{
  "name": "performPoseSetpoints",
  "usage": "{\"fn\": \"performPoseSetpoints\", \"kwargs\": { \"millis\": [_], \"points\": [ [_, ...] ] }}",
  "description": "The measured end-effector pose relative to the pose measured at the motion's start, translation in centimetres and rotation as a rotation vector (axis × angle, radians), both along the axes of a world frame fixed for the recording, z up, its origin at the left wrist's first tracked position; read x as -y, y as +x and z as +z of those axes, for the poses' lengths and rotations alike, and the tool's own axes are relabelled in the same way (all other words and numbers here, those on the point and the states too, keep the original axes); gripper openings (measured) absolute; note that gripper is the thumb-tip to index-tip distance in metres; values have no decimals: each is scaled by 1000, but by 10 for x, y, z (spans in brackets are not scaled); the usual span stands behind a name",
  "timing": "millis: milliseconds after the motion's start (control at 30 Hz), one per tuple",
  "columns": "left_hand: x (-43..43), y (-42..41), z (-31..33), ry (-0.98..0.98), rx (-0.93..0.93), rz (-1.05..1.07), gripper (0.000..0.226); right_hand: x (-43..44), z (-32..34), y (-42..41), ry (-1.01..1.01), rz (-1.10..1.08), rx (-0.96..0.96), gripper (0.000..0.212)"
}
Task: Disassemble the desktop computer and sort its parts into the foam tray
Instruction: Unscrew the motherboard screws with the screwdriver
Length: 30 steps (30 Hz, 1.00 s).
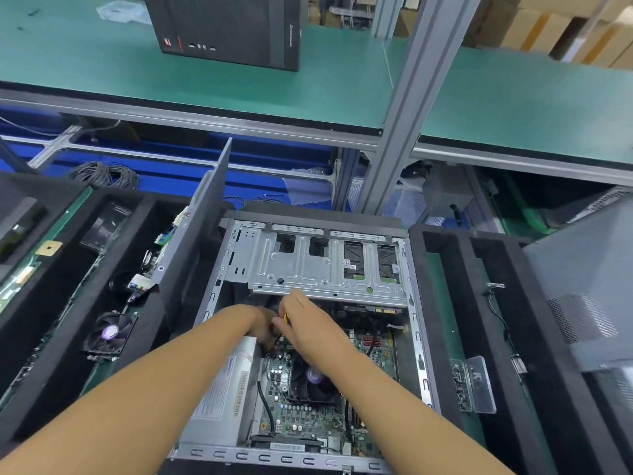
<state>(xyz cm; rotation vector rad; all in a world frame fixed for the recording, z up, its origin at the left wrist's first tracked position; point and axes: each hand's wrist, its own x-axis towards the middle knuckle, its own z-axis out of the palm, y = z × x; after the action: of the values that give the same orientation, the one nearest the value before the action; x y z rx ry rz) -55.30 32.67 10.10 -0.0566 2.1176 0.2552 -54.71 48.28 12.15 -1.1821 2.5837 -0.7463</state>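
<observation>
I am pinching a yellow-and-black part (286, 317) in my right hand (308, 327) inside the open grey desktop computer case (291, 459) at frame centre, my left hand (263, 329) hidden at the fingers, so I cannot tell its grip, and judging the green motherboard (308, 419) fragile, edges only.

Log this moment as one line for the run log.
case: open | left hand: inside, grip unclear | right hand: pinches yellow-black item | motherboard: installed
</observation>
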Motion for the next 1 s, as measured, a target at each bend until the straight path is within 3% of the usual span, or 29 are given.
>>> {"fn": "performPoseSetpoints", "kwargs": {
  "millis": [167, 467, 1000],
  "points": [
    [0, -1, 2, 31, -68, -25, 27, 6, 4, 1, 51, -13, -47, 19],
    [-2, 0, 3, -25, -178, -70, 14, 3, 6, 5, -3, 13, -56, 16],
    [-2, 2, 4, 25, -203, -40, 32, 1, 5, 4, 22, -9, -25, 18]
  ]
}}
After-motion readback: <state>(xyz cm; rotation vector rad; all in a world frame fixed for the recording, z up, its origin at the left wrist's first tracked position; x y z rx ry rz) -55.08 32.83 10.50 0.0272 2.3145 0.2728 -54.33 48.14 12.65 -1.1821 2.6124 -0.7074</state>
